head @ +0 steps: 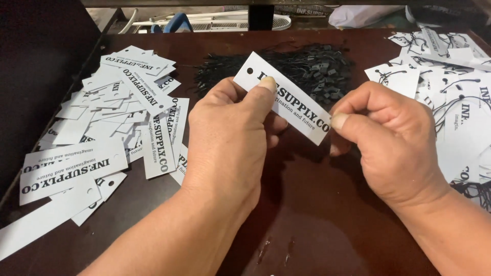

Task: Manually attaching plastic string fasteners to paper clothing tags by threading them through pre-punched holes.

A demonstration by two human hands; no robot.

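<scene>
Held tag: I see a white rectangular paper hang tag (286, 97) with black print and a punched hole at its upper left end, tilted, running from upper centre down to the right, raised above the table.
Left hand (230, 138): centre frame, pinching the tag's upper left half, thumb tip on the printed face, other fingers behind it.
Right hand (388, 138): right of centre, closed narrowly on the tag's lower right end, thumb on the corner. Whether it also holds a string, I cannot tell.
String heap: a pile of black tag strings with small plastic locks (302, 69), upper centre, directly behind the held tag.
Left pile: loose white tags (110, 122), same oblong shape and black print, scattered flat across the left of the frame, several overlapping.
Right pile: white tags already carrying black strings (455, 92), stacked at the right edge.
Surface: dark brown table (312, 214), lower centre.
</scene>
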